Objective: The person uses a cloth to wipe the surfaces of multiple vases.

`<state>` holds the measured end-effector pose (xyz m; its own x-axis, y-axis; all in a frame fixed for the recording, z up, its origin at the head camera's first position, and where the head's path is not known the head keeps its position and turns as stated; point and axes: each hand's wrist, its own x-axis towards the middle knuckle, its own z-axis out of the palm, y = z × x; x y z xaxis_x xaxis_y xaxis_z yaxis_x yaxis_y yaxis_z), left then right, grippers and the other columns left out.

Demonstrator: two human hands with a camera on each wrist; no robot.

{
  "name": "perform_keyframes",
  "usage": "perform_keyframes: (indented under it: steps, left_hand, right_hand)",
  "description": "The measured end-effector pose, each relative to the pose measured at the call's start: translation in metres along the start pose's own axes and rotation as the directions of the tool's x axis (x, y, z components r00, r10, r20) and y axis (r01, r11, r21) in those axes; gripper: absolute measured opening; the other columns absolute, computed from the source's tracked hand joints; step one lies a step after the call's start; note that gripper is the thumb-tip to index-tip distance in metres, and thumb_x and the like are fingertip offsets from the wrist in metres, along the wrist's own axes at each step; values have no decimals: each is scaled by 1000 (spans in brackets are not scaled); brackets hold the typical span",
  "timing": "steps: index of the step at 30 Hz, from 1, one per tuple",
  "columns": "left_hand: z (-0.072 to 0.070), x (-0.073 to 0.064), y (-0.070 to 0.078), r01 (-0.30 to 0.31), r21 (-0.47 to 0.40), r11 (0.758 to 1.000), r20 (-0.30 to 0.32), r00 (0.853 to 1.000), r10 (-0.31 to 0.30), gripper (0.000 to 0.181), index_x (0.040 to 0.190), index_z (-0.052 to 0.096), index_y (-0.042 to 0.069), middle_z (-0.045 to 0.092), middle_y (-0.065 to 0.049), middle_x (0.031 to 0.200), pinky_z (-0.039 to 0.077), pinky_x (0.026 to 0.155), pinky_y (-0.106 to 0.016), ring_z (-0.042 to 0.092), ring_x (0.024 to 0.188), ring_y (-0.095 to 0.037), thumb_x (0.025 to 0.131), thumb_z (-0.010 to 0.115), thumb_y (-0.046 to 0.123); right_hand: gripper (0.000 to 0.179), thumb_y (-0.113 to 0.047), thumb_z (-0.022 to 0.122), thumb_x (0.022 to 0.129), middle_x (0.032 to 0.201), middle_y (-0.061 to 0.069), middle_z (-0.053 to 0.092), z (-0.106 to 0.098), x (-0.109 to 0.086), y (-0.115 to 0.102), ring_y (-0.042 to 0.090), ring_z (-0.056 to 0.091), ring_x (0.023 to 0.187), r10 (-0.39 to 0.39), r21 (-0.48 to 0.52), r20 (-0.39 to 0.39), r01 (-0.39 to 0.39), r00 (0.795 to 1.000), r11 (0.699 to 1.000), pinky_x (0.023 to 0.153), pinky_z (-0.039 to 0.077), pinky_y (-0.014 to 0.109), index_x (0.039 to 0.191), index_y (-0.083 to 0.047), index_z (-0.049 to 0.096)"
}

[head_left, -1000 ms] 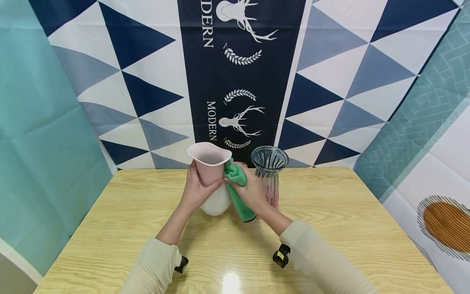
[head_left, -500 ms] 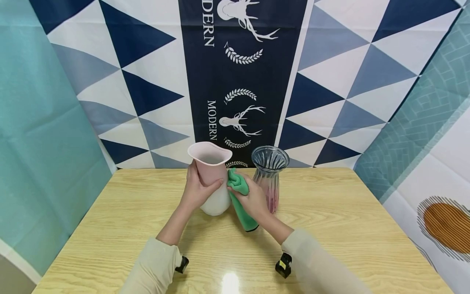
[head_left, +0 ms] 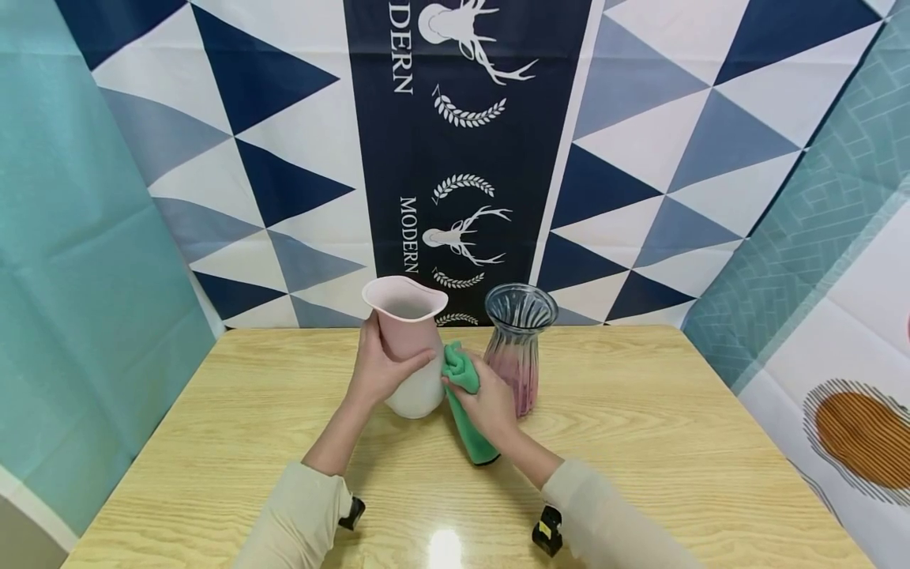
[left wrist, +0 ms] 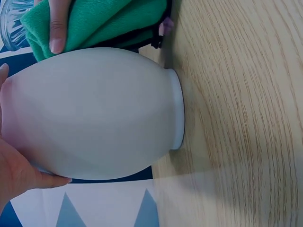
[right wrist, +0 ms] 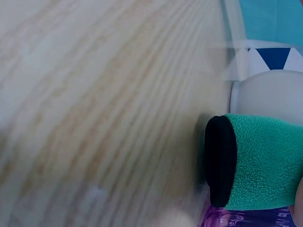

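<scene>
A vase point(head_left: 415, 387), pink at its wavy rim and white below, stands upright on the wooden table. My left hand point(head_left: 380, 367) grips it round the upper body, thumb across the front. In my right hand point(head_left: 490, 399) is a bunched green cloth point(head_left: 465, 419) with a black edge, pressed to the vase's right side. The left wrist view shows the cloth point(left wrist: 109, 23) lying along the white body point(left wrist: 99, 113). Part of the cloth hangs down near the tabletop in the right wrist view. The far side of the vase is hidden.
A ribbed glass vase point(head_left: 522, 348), blue-grey above and pink below, stands just right of my right hand, partly behind it. A patterned cloth backdrop point(head_left: 298, 158) rises behind the wooden table point(head_left: 626, 442).
My right hand has slid down along the vase's right side with the green cloth, from near the neck to the lower body. My left hand and the pink-white vase stay in place.
</scene>
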<state>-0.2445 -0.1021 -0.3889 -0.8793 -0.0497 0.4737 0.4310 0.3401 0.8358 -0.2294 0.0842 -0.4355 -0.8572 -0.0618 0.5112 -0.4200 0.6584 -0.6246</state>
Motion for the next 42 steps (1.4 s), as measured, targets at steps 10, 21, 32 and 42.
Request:
perform_keyframes:
  steps: [10,21,32,42]
  left_hand:
    - [1,2,2,-25,-5,1000,-14,1000,25,98,142,28,17,42,-7,133,43,99,-44,47,117,-22,64,86,24]
    - [-1,0,2,-4,28,1000,20,1000,4,100,145,24,14,39,-10,134,40,100,-46,42,119,-25,66,85,23]
    - [-4,3,0,-33,-1,999,50,998,33,94,142,29,14,41,-8,133,40,98,-43,43,118,-23,67,84,20]
    - [-5,7,-3,-73,-46,996,88,993,77,92,140,30,19,43,-3,131,40,98,-42,45,116,-19,66,85,21]
  right_hand:
    - [50,-32,74,79,116,7,67,-2,-2,0,27,65,99,6,-27,13,-6,1000,1000,81,52,46,125,-18,58]
    - [49,-30,74,79,108,9,69,-19,14,-17,25,65,92,-16,101,-109,27,994,995,75,52,43,123,-14,59]
    - [52,-27,74,81,119,9,65,-27,35,-31,24,65,98,-126,140,-149,147,981,979,78,53,41,128,-16,55]
    - [51,-25,75,80,115,9,66,-24,41,-39,22,65,98,-196,118,-110,208,974,971,80,53,41,126,-15,56]
